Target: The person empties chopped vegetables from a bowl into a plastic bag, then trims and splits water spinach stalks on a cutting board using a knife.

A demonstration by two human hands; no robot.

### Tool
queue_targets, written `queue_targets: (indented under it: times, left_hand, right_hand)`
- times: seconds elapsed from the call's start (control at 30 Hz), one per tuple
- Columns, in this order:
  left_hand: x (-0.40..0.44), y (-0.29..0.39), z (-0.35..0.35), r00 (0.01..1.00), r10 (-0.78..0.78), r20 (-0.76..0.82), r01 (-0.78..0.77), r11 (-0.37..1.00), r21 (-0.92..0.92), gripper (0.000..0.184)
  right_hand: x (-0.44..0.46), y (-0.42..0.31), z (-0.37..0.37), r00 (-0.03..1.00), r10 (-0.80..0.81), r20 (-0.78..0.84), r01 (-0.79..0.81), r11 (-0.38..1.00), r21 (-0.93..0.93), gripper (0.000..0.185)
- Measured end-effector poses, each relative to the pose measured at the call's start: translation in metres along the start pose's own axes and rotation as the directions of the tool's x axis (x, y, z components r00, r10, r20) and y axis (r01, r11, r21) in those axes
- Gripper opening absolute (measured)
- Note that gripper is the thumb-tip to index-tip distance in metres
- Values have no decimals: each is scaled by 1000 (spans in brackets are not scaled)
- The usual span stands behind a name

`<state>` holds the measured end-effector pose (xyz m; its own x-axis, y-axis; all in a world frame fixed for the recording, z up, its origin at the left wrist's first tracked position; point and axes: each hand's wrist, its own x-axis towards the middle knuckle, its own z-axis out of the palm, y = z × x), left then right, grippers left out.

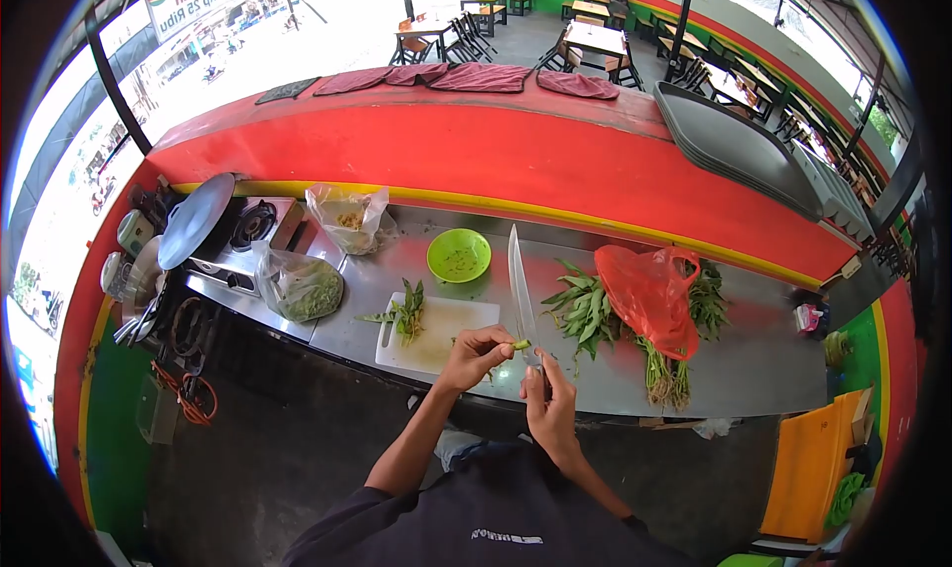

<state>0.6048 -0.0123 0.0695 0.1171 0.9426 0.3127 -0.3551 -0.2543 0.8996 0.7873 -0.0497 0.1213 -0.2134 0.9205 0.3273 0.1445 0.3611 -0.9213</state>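
Note:
My right hand (pixel 547 396) is closed around the handle of a long knife (pixel 520 277), whose blade points up and away from me. Between the fingertips of my left hand (pixel 476 359) is a short green stem piece (pixel 520 346), close to the base of the blade. Below and left of it lies a white cutting board (pixel 451 321) with some cut leafy greens (pixel 407 314) on its left part. Behind the board stands a green bowl (pixel 459 255) with small green bits inside. Right of the knife, leafy greens (pixel 585 309) lie partly under a red plastic bag (pixel 650 294).
A clear bag of chopped greens (pixel 307 287) and another clear bag (pixel 349 218) rest left on the steel counter (pixel 555 388). Further left are a gas stove (pixel 253 225) and a pan lid (pixel 196 220). A red wall (pixel 416 140) borders the far side, with stacked trays (pixel 734 150) on top.

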Motion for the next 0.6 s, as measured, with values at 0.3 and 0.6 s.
queue_targets:
  times: [0.3, 0.6]
  left_hand:
    - [6, 0, 3, 999, -14, -31, 12, 997, -77, 14]
    - [6, 9, 1, 991, -91, -93, 81, 991, -109, 16]
  right_hand:
    - [-3, -1, 0, 1000, -8, 22, 9, 999, -49, 32]
    - [-5, 4, 5, 999, 39, 16, -38, 999, -25, 32]
